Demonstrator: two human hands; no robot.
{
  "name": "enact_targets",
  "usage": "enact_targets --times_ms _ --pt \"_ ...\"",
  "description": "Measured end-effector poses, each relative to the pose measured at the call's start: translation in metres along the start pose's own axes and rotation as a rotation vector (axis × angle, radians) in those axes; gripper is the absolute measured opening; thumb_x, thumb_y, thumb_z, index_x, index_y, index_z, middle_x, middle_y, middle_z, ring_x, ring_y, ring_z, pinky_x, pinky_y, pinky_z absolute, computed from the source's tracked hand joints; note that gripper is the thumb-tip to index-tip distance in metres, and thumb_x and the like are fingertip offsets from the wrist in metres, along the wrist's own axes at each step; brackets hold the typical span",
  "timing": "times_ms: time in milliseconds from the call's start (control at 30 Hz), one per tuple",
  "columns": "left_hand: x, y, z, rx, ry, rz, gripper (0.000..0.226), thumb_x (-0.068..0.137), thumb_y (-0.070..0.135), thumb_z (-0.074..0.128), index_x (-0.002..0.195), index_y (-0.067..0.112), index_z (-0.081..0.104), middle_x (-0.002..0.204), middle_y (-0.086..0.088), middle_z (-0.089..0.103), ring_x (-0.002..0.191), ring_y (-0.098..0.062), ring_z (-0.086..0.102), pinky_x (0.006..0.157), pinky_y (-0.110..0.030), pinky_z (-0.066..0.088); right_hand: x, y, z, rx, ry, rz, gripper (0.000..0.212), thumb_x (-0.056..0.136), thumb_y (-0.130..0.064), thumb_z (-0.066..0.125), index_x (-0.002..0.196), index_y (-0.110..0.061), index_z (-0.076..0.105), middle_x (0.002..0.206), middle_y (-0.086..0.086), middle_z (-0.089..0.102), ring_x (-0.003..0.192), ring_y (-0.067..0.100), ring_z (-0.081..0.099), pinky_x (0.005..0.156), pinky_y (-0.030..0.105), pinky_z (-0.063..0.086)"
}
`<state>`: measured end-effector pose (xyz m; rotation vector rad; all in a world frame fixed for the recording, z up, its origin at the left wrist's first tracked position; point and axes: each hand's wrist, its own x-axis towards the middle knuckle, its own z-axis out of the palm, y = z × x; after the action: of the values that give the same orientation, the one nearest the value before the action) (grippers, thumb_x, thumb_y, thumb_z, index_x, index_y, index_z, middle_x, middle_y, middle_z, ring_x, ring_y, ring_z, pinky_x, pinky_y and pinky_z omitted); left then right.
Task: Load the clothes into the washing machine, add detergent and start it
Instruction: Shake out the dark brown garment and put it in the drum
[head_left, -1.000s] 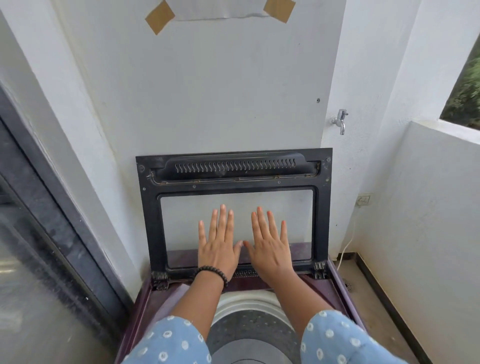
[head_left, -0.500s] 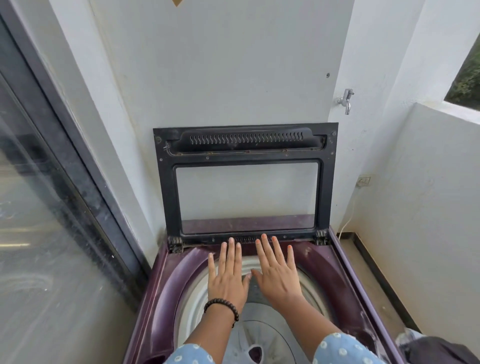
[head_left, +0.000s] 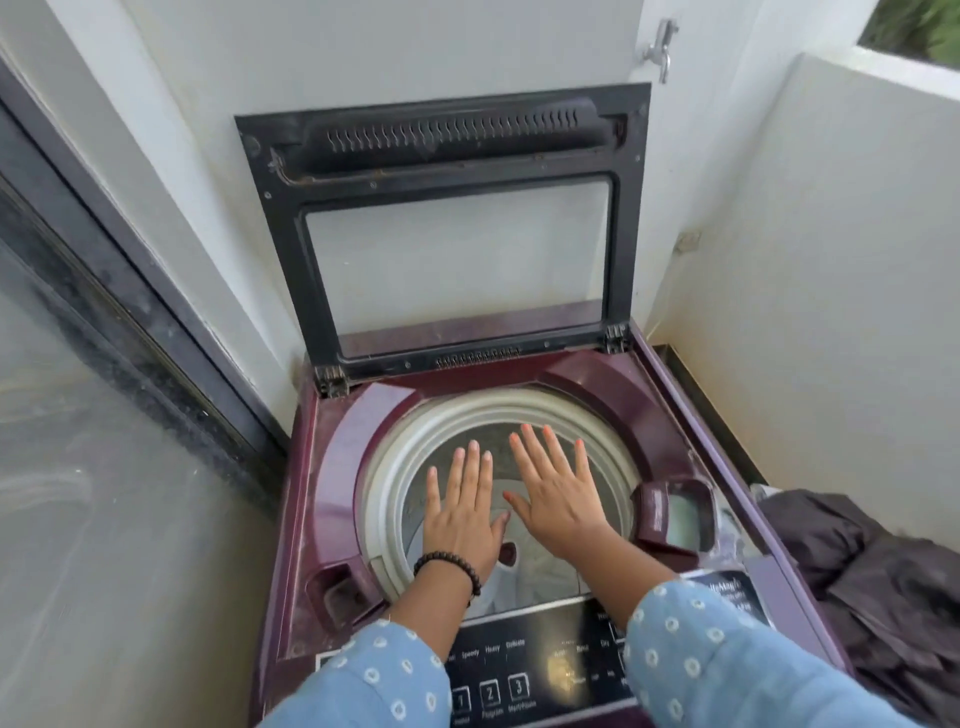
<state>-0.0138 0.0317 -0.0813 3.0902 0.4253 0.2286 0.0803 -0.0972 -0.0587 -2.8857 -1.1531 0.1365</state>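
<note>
A maroon top-loading washing machine (head_left: 332, 483) stands below me with its black-framed glass lid (head_left: 441, 234) raised upright against the wall. Its drum (head_left: 550, 566), ringed by a pale grey rim, lies open. My left hand (head_left: 462, 514) and my right hand (head_left: 558, 493) hover flat over the drum opening, palms down, fingers straight and spread, holding nothing. A heap of dark clothes (head_left: 872, 571) lies to the right of the machine. The detergent compartment (head_left: 675, 517) sits at the drum's right edge. The black control panel (head_left: 535, 670) runs along the machine's front.
A glass sliding door (head_left: 93, 493) with a dark frame stands close on the left. A low white parapet wall (head_left: 831, 286) closes the right side. A metal tap (head_left: 660, 49) sticks out of the back wall above the lid. A small recess (head_left: 340, 595) sits at the drum's front left.
My view has tilted down from the lid to the drum and control panel. Both flat hands have come down from in front of the lid glass to above the drum opening.
</note>
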Motion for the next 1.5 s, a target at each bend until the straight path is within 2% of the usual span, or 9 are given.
enact_targets --times_ms 100,367,633,800,933,1033,1233,1400,1500 --pt "0.013 -0.002 -0.011 0.003 -0.057 -0.058 0.074 0.089 0.049 0.03 0.149 0.005 0.03 0.155 -0.013 0.034 0.146 -0.027 0.019 0.116 -0.051 0.006 0.01 0.002 -0.016 -0.01 0.0 -0.033 0.083 0.082 -0.059 -0.007 0.155 -0.02 -0.005 0.164 0.001 -0.009 0.151 0.027 -0.008 0.118 0.054 -0.005" --pt "0.027 0.024 -0.016 -0.02 -0.115 -0.012 0.07 0.091 0.051 0.023 0.146 0.007 0.032 0.155 -0.012 0.031 0.146 -0.024 0.024 0.116 -0.05 0.002 -0.006 0.019 -0.025 -0.017 0.012 0.067 0.083 0.083 -0.059 -0.007 0.156 -0.02 -0.002 0.165 0.003 -0.005 0.151 0.027 -0.009 0.114 0.052 -0.014" --pt "0.058 0.076 -0.032 -0.024 -0.104 0.111 0.075 0.081 0.053 -0.017 0.145 0.015 -0.024 0.156 -0.005 -0.029 0.138 -0.02 -0.035 0.107 -0.046 -0.031 -0.021 0.069 -0.046 -0.015 0.062 0.185 0.068 0.1 -0.053 0.018 0.156 -0.021 -0.003 0.165 0.002 -0.008 0.151 0.025 -0.012 0.118 0.055 -0.009" --pt "0.079 0.121 -0.04 0.014 -0.064 0.177 0.074 0.086 0.051 -0.009 0.15 0.013 -0.014 0.158 -0.007 -0.019 0.145 -0.021 -0.021 0.116 -0.052 -0.019 -0.033 0.111 -0.059 -0.031 0.114 0.25 0.081 0.084 -0.058 -0.007 0.156 -0.022 0.004 0.165 0.003 0.001 0.152 0.027 -0.005 0.115 0.053 -0.013" --pt "0.104 0.153 -0.054 -0.003 -0.068 0.183 0.071 0.091 0.05 0.023 0.148 0.008 0.03 0.156 -0.012 0.034 0.145 -0.023 0.027 0.115 -0.052 0.01 -0.035 0.149 -0.067 -0.028 0.112 0.307 0.075 0.09 -0.059 -0.001 0.156 -0.024 -0.001 0.165 0.003 -0.004 0.151 0.026 -0.011 0.117 0.055 -0.01" --pt "0.113 0.183 -0.06 -0.025 -0.09 0.246 0.07 0.09 0.047 0.027 0.146 0.006 0.038 0.154 -0.013 0.038 0.141 -0.026 0.039 0.116 -0.05 0.007 -0.044 0.174 -0.069 0.031 0.12 0.358 0.08 0.084 -0.058 -0.01 0.156 -0.025 -0.001 0.165 0.003 -0.005 0.151 0.026 -0.012 0.118 0.056 -0.008" --pt "0.125 0.241 -0.066 0.053 -0.074 0.285 0.067 0.104 0.042 0.02 0.149 0.014 -0.022 0.156 -0.006 -0.029 0.145 -0.02 -0.023 0.115 -0.048 -0.02 -0.068 0.227 -0.073 0.098 0.133 0.379 0.08 0.083 -0.06 -0.016 0.155 -0.027 -0.006 0.164 0.0 -0.012 0.15 0.023 -0.016 0.119 0.055 -0.009" --pt "0.132 0.317 -0.067 0.043 -0.014 0.385 0.072 0.095 0.048 0.01 0.154 0.011 -0.007 0.163 -0.013 -0.003 0.149 -0.025 -0.002 0.116 -0.048 -0.013 -0.103 0.285 -0.063 0.108 0.101 0.459 0.082 0.08 -0.056 -0.018 0.156 -0.026 -0.005 0.165 0.002 -0.011 0.151 0.025 -0.014 0.119 0.056 -0.007" --pt "0.127 0.369 -0.059 0.05 -0.048 0.477 0.071 0.09 0.046 -0.004 0.152 0.012 -0.014 0.16 -0.01 -0.02 0.145 -0.023 -0.021 0.111 -0.047 -0.021 -0.126 0.314 -0.056 0.141 0.076 0.502 0.074 0.084 -0.051 -0.012 0.154 -0.027 -0.012 0.164 0.002 -0.014 0.15 0.025 -0.017 0.119 0.056 -0.008"
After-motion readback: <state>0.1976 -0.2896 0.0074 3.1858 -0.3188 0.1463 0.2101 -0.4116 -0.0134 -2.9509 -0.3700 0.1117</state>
